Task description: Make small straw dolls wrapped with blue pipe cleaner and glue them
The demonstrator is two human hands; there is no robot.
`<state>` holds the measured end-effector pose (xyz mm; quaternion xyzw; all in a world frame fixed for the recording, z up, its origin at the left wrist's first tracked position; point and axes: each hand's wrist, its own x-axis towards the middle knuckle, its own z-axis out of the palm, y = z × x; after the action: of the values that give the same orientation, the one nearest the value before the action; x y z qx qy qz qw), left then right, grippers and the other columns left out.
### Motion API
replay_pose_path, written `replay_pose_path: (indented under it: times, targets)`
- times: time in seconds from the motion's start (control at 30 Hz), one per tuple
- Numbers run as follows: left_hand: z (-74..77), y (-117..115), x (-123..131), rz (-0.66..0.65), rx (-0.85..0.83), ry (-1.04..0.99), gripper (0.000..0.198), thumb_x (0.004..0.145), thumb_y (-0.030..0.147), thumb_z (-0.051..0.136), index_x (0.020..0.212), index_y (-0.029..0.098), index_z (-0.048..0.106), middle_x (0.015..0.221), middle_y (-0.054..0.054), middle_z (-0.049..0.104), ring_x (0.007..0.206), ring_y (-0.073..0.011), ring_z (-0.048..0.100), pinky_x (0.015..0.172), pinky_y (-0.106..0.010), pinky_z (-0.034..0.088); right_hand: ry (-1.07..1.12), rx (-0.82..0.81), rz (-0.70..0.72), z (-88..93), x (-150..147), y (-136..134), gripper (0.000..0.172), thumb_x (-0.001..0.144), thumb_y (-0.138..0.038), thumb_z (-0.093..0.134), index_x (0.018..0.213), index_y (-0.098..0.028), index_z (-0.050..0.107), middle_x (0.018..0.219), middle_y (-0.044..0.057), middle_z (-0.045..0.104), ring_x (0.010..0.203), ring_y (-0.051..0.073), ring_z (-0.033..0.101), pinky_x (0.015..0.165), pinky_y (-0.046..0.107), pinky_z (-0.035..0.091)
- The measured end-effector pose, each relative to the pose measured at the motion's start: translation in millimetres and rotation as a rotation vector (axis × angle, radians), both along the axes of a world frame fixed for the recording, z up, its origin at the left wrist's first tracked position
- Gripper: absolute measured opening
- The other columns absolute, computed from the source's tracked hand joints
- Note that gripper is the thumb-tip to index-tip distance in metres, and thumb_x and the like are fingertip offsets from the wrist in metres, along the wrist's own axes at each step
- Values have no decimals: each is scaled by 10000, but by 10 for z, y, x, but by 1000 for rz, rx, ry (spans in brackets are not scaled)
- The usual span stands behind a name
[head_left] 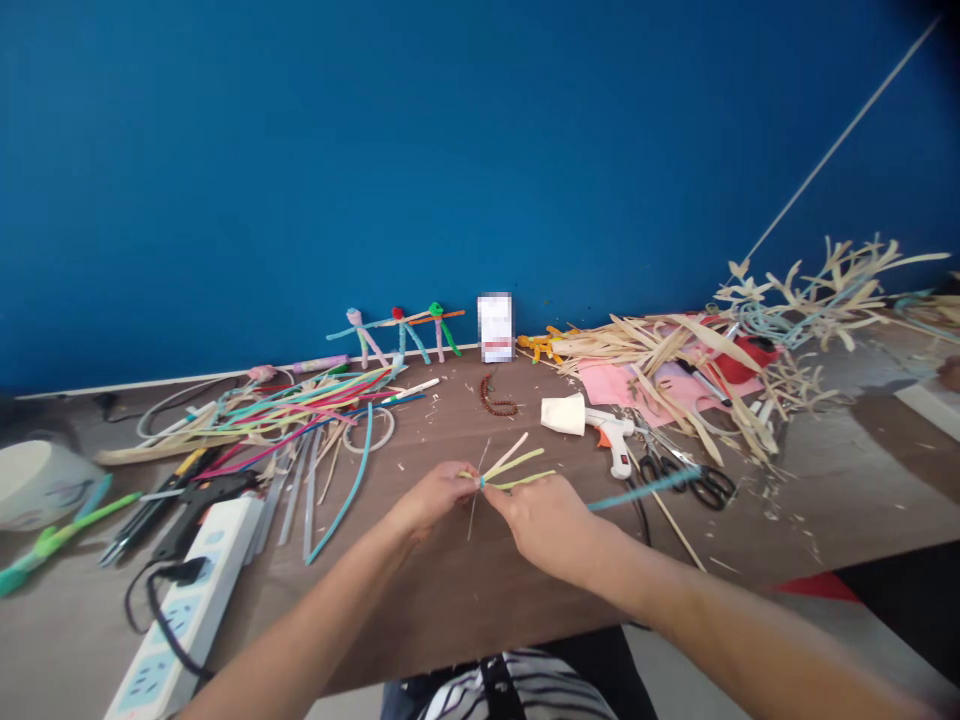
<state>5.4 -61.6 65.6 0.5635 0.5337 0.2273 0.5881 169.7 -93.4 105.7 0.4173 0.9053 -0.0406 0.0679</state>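
The bundle of pale strips, with a blue wrap at its base, was held nearer the person than the glue gun and to its left. The left hand had its fingertips pinched on the wrapped end; the right hand set its index fingertip against the wrap, though whether its curled fingers gripped anything could not be told. A loosened left pinch might have let the strips splay. The blue strand, right of the gun, could have snagged on the scissors if pulled.
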Motion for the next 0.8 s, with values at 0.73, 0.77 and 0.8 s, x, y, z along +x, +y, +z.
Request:
replay_pose_path:
  times: [0.73,0.77,0.8]
  targets:
    - [51,-40,-12,-54,-125,-193,134,628,258,530,674,133,516,564,26,509,502,-81,385,514,-202,286,67,-135,-48,49,156,42,449,758,-138,399,1169,-314,435,778,46,652,696,190,592,623,267,385]
    - [52,-39,-22,-55,-141,-232,139,623,259,544,671,131,517,563,26,506,508,-80,386,520,-202,286,106,-168,-54,48,169,52,440,762,-141,392,1159,-321,451,805,40,655,714,188,592,638,269,389]
    - [54,-39,-33,-58,-152,-274,145,619,261,557,669,130,518,562,25,503,516,-80,390,529,-202,289,161,-205,-63,44,182,65,430,766,-144,382,1146,-326,470,846,32,655,743,184,590,657,269,391]
